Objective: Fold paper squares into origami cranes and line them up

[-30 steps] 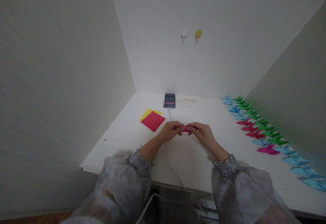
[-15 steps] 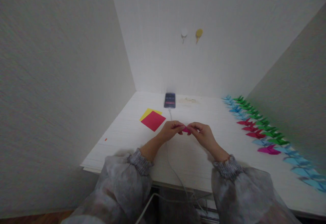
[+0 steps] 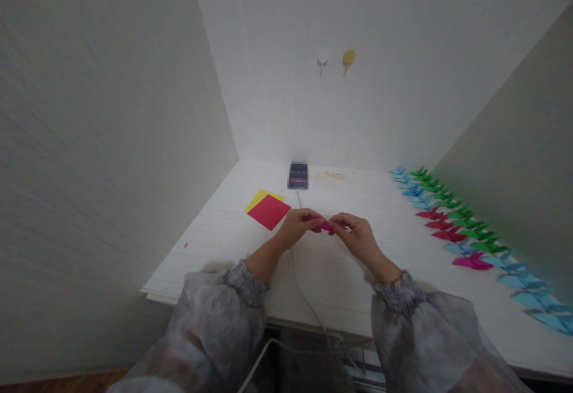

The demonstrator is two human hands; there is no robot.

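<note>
I see the left hand (image 3: 298, 227) and right hand (image 3: 357, 237) both pinching the folded pink paper (image 3: 325, 224) over the middle of the table (image 3: 335, 285), the left slightly higher on my feed than a second ago. Folded paper figures (image 3: 468, 224) line the table's right edge.

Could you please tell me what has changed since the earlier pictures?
The left hand has edged slightly forward, showing more of the pink paper; it and the right hand both keep hold. The red sheet, yellow sheet and folded paper figures stayed put.
</note>
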